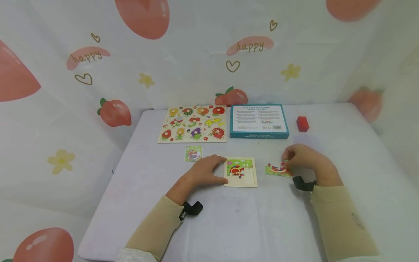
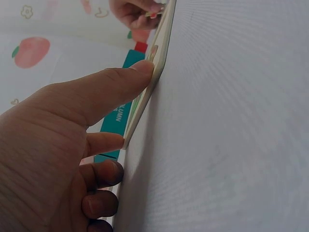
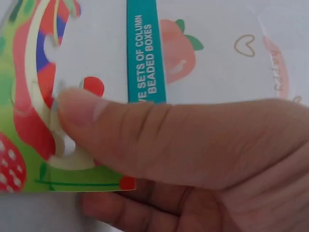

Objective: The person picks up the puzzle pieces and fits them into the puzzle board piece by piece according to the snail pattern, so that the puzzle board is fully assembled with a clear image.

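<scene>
A square wooden puzzle board [image 1: 240, 184] lies at the middle of the table, partly filled with colourful pieces at its upper left. My left hand [image 1: 207, 170] holds the board by its left edge, thumb on the near corner and index finger at the far corner; the other fingers curl loosely beside it in the left wrist view. To the right, my right hand [image 1: 302, 160] pinches a puzzle piece between thumb and fingers. Other green and red puzzle pieces [image 1: 274, 169] sit by these fingertips. In the right wrist view the thumb [image 3: 135, 130] hides part of the pieces.
A small picture card [image 1: 193, 153] lies beyond my left hand. Farther back are a fruit peg board [image 1: 193, 140], a teal-edged box [image 1: 259, 122] and a red block [image 1: 302, 123]. A printed cloth [image 1: 196, 54] hangs behind the table.
</scene>
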`<state>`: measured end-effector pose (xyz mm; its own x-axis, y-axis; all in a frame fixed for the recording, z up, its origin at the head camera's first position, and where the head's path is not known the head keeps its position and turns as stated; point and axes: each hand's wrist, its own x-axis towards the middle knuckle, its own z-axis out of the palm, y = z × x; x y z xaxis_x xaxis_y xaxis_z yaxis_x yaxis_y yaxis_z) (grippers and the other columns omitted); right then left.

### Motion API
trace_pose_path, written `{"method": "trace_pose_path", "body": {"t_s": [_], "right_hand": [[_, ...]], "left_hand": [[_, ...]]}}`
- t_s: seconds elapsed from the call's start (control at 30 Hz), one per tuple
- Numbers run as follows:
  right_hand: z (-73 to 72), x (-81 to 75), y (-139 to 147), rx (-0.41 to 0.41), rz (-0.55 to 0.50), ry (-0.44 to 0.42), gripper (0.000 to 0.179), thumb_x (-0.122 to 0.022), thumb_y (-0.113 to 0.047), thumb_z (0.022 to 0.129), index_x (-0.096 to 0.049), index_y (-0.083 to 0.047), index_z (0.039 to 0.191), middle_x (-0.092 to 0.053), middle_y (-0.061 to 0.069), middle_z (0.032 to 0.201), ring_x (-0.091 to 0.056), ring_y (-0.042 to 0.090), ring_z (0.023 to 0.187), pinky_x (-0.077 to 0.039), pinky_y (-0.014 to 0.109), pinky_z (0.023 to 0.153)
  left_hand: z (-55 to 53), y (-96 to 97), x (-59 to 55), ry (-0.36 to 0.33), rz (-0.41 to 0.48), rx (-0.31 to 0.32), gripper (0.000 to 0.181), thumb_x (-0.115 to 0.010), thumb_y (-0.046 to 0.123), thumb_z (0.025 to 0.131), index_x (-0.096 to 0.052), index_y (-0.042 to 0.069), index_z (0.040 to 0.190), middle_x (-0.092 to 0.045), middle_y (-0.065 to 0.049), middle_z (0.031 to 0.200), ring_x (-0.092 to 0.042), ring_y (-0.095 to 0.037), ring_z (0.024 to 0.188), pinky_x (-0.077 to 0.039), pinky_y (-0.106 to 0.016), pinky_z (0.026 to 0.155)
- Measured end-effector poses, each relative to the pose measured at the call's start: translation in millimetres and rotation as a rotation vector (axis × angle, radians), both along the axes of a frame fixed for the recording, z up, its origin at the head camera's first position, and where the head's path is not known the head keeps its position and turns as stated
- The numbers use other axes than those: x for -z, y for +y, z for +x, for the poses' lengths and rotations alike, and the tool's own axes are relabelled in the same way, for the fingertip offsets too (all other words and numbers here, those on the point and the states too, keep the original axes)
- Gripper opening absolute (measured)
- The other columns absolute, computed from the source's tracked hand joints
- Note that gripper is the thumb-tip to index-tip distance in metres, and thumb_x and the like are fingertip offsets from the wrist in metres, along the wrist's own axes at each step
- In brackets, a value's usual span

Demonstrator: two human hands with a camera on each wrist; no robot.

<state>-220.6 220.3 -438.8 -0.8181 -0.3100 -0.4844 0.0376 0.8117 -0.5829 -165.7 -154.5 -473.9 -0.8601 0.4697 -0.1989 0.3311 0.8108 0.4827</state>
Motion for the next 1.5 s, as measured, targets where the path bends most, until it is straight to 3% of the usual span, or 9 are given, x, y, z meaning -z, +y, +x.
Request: {"method": "trace_pose_path", "body": {"t_s": [0.27,0.67,1.0,1.5], "right_hand": [[-2.6,-5.2,6.6,-0.04,-0.047,0.052,0.018,-0.075,-0.021,0.093,-0.067,-0.006,0.099,-0.063,0.006,0.092,-0.057,0.026,0.092,-0.051,0.035,0.075],[-4.4,-3.9,7.3,0.047,-0.057,0.132,0.032,-0.07,-0.02,0.097,-0.06,-0.002,0.121,-0.062,0.015,0.108,-0.056,0.032,0.101,-0.053,0.039,0.08],[-3.8,-1.4,6.2,0.032,-0.047,0.132,0.031,-0.066,-0.015,0.1,-0.058,-0.003,0.127,-0.059,0.022,0.118,-0.053,0.038,0.108,-0.052,0.045,0.082],[-2.2,-4.2,7.8,0.018,0.0,0.064,0.039,-0.078,-0.008,0.088,-0.064,0.002,0.123,-0.062,0.02,0.111,-0.054,0.036,0.103,-0.05,0.049,0.086]], "left_hand": [[-1.1,0.1,1.7,-0.001,0.002,-0.001,0.082,-0.079,0.053,0.083,-0.05,0.019,0.152,-0.052,0.0,0.151,-0.045,-0.02,0.14,-0.035,-0.041,0.115],[-0.3,-0.2,1.5,0.002,0.012,0.001,0.082,-0.079,0.053,0.083,-0.05,0.019,0.152,-0.052,0.001,0.151,-0.044,-0.019,0.14,-0.035,-0.041,0.115],[-0.3,-0.2,1.6,0.007,0.011,-0.001,0.082,-0.079,0.054,0.083,-0.051,0.019,0.152,-0.052,0.001,0.15,-0.045,-0.019,0.14,-0.035,-0.04,0.115],[0.1,-0.7,1.4,0.008,0.015,0.0,0.083,-0.078,0.055,0.083,-0.05,0.019,0.152,-0.051,0.0,0.151,-0.044,-0.02,0.141,-0.035,-0.041,0.115]]}}
